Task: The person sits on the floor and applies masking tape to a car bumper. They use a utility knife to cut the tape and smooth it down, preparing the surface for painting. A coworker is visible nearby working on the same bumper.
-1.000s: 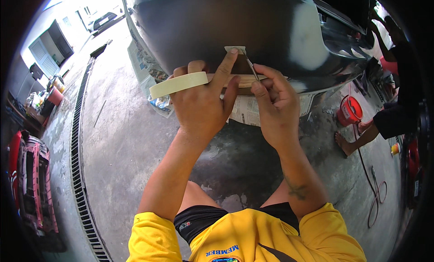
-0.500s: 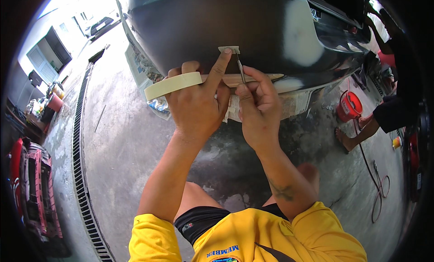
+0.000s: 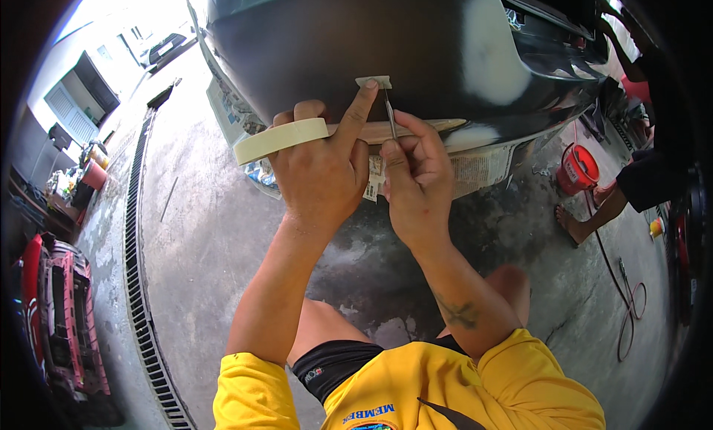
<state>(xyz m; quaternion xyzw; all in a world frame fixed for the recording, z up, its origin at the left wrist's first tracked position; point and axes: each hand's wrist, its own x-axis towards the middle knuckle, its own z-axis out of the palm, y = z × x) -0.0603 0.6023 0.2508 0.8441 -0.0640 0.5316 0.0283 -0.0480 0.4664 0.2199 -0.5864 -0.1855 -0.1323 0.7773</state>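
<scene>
A dark car bumper (image 3: pixel 334 36) fills the space in front of me, with a small strip of masking tape (image 3: pixel 383 82) stuck on it. My left hand (image 3: pixel 316 177) has a cream roll of masking tape (image 3: pixel 282 140) hooked on its curled fingers. Its index fingertip presses on the small strip. Between thumb and fingers, my right hand (image 3: pixel 420 192) pinches a slim metal craft knife (image 3: pixel 391 118), its thin tip touching or close to the strip's lower edge; its exact kind is hard to make out.
Newspaper (image 3: pixel 483 170) is masked along the bumper's lower edge. To the right are a red bucket (image 3: pixel 578 170), a hose (image 3: pixel 630 318) and another person's bare foot (image 3: pixel 568 223). A floor drain grate (image 3: pixel 135 281) runs along the left, beside red car parts (image 3: pixel 70 311).
My right hand has shifted slightly left, and the knife stands a little more upright. My left index finger stays on the tape strip. The whole view has moved a little.
</scene>
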